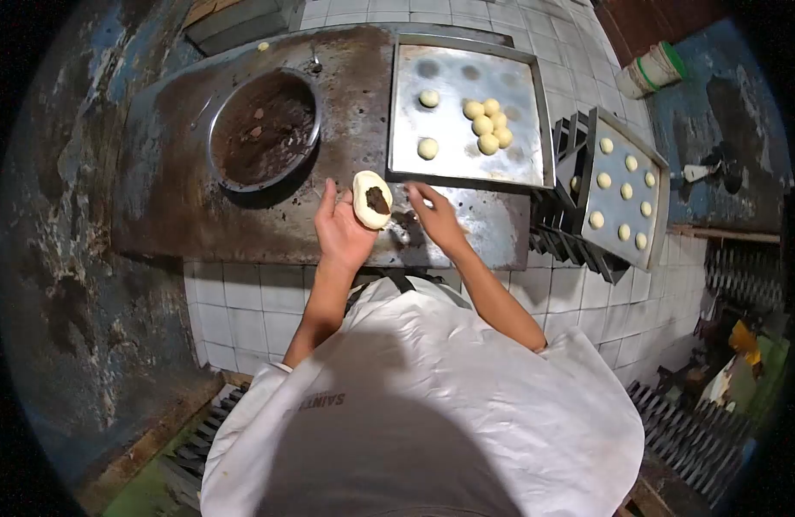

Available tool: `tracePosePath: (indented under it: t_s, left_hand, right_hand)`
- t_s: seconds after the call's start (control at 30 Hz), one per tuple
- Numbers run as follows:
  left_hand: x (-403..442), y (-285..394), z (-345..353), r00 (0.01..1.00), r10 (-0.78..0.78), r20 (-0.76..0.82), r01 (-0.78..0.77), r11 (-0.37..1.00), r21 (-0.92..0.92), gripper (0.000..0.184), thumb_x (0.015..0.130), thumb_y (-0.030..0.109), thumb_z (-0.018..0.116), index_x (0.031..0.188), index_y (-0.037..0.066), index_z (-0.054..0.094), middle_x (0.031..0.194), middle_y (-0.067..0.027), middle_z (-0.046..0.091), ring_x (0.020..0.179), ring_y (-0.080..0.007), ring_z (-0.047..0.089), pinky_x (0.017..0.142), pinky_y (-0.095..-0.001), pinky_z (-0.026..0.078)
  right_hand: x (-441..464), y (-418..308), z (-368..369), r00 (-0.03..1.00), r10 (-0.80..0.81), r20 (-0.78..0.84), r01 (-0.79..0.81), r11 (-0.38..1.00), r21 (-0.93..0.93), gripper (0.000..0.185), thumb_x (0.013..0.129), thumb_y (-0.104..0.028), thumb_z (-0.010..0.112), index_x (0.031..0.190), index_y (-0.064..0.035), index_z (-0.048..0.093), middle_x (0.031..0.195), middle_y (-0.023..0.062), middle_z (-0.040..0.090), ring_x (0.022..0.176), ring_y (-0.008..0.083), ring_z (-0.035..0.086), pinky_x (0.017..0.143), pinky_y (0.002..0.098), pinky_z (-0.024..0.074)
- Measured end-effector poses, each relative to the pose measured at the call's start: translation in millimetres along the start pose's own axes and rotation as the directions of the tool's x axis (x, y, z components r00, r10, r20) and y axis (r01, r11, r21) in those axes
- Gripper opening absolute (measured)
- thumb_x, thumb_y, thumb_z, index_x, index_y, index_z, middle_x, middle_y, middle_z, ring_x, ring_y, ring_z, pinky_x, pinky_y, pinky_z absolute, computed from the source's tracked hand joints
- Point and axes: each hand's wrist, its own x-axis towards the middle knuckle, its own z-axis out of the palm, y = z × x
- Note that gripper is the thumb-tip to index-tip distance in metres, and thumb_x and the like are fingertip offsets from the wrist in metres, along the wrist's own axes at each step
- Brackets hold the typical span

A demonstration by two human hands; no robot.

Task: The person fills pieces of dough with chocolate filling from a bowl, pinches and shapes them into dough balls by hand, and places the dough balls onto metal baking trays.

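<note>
My left hand (pixel 344 231) holds a flattened oval of pale dough (pixel 363 213) across its fingers, the thumb standing up beside it. A dark, moist-looking filling (pixel 377 200) lies in the middle of the dough. To the right, my right hand (pixel 437 217) is apart from the dough, its fingers loosely bent with nothing visible in them. Beyond my left hand sits a wide metal bowl (pixel 314 138) with dark filling spread over its inside. A metal tray (pixel 466 177) behind my right hand carries several round dough balls (pixel 483 126), most of them clustered together.
The stained metal table (pixel 354 69) runs under the bowl and tray. A second tray (pixel 606 207) with several spaced dough balls rests on a dark rack (pixel 570 215) to the right. Farther back is a white and green bucket (pixel 651 71). A dough bit (pixel 263 46) lies near the table's far edge.
</note>
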Motion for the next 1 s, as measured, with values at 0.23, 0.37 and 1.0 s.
tracePosePath:
  t_s: [0.23, 0.37, 1.0]
  left_hand:
    - [-6, -26, -11, 0.981, 0.179, -0.07, -0.101, 0.79, 0.605, 0.038, 0.102, 0.019, 0.056, 0.134, -0.002, 0.054, 0.123, -0.0118, 0.063, 0.112, -0.0231, 0.063, 0.095, -0.0366, 0.052]
    - [-24, -23, 7, 0.983, 0.143, -0.111, -0.014, 0.671, 0.741, 0.045, 0.088, -0.003, 0.061, 0.133, -0.005, 0.057, 0.125, -0.0149, 0.063, 0.117, -0.0204, 0.061, 0.1, -0.0316, 0.049]
    - [-59, 60, 33, 0.804, 0.559, 0.203, -0.59, 0.705, 0.394, 0.035, 0.107, 0.024, 0.047, 0.122, -0.003, 0.062, 0.135, -0.0182, 0.062, 0.122, -0.0227, 0.059, 0.108, -0.0359, 0.043]
  right_hand:
    - [-13, -66, -20, 0.899, 0.025, 0.437, -0.225, 0.883, 0.413, 0.058, 0.086, -0.018, 0.077, 0.138, -0.007, 0.054, 0.129, 0.0093, 0.061, 0.122, 0.0212, 0.057, 0.104, 0.0404, 0.0467]
    - [-24, -60, -25, 0.822, -0.479, 0.309, 0.543, 0.822, -0.171, 0.075, 0.071, -0.003, 0.079, 0.14, -0.0043, 0.049, 0.131, 0.0196, 0.056, 0.117, 0.0388, 0.059, 0.101, 0.0402, 0.0502]
    - [-35, -182, 79, 0.834, -0.523, 0.178, 0.541, 0.71, -0.451, 0.034, 0.085, -0.004, 0.078, 0.117, 0.0004, 0.068, 0.107, 0.0159, 0.072, 0.082, 0.0212, 0.07, 0.076, 0.0335, 0.0572]
